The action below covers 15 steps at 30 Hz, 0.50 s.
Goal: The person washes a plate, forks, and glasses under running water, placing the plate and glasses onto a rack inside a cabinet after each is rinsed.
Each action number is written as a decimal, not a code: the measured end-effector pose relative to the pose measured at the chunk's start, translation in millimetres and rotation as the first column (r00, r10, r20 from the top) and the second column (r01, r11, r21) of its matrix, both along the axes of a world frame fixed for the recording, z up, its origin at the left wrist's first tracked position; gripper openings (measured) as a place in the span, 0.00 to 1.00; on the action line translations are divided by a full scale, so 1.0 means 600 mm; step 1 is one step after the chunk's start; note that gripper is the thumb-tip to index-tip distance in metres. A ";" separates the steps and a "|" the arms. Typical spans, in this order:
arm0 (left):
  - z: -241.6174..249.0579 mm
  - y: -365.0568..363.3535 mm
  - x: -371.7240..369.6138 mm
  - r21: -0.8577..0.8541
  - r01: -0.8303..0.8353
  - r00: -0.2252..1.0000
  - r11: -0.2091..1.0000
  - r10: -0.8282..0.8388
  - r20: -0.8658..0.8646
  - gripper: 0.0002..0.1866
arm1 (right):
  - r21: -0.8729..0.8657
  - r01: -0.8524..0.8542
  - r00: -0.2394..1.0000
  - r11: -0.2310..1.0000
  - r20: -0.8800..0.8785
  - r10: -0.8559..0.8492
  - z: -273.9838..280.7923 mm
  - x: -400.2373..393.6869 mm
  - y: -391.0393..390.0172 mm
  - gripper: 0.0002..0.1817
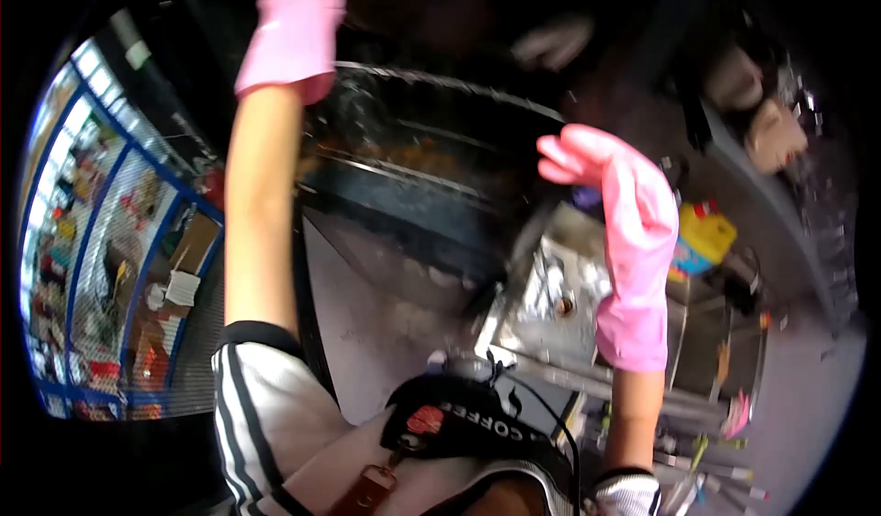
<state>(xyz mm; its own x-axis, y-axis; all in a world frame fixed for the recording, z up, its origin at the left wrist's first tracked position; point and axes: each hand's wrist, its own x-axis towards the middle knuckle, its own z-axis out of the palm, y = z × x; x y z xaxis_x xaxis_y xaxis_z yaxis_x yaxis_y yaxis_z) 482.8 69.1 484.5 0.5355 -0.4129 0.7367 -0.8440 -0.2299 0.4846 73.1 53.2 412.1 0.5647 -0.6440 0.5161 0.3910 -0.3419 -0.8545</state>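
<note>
Up high, both hands in pink gloves. R hand (610, 186) raised, fingers loosely open, holding nothing. Nearest thing: metal sink (560, 300), shiny, wet, drain visible, just below R wrist, not touching. Yellow bottle (702, 241) just beside. L hand (295, 25) overhead at dark rack (431, 131), grip unclear.

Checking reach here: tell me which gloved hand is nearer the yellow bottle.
Right. The right hand is raised just left of the yellow bottle in the view; the left hand is up at the far side, well away.
</note>
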 end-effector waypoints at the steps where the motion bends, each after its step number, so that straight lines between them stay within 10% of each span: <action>1: -0.009 0.021 -0.029 0.008 0.032 0.999 0.999 -0.032 -0.023 0.21 | 0.008 0.028 1.000 1.000 -0.009 -0.027 -0.008 -0.022 -0.006 0.18; 8: -0.142 0.157 -0.257 -0.337 -0.049 0.890 0.940 -0.112 -0.442 0.17 | 0.308 0.257 0.965 0.916 -0.138 -0.225 -0.211 -0.231 -0.102 0.17; 15: -0.384 0.218 -0.546 -0.099 -0.292 0.682 0.951 0.134 -0.719 0.18 | 0.802 0.038 0.999 0.596 -0.030 -0.023 -0.532 -0.358 -0.300 0.23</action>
